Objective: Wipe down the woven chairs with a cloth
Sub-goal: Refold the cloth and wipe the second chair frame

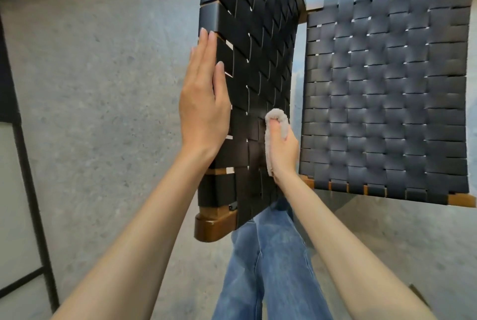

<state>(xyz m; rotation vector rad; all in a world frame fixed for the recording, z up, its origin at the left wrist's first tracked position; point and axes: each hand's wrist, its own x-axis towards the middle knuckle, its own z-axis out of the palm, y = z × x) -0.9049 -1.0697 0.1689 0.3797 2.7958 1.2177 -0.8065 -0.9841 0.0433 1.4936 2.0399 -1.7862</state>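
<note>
- Head view: woven chair [258, 48] fills the upper middle. It is a tall panel of black straps, seen at a steep angle and running from the top of the frame down to the person's legs.
- Left hand [204, 102]: fingers straight and held together, palm flat against the panel's left edge, gripping nothing.
- Right hand [282, 150]: curled round a cloth [277, 118], thumb tucked into the fold.
- The cloth is pale, fluffy and bunched. It is pressed on the lower right part of the panel's woven face, touching the straps.
- Second woven panel [387, 92]: same black weave, lying flatter just right of the first (a wooden rail seems to join them at the top; cannot tell if it is one chair).
- Wooden frame [214, 226]: brown, with a rounded end showing below the panel's lower left corner.
- Jeans [268, 255]: blue, under the panel between the forearms.
- Floor [103, 87]: grey, speckled.
- Black metal frame [31, 177]: thin bars at the far left edge, well apart from the chair.
</note>
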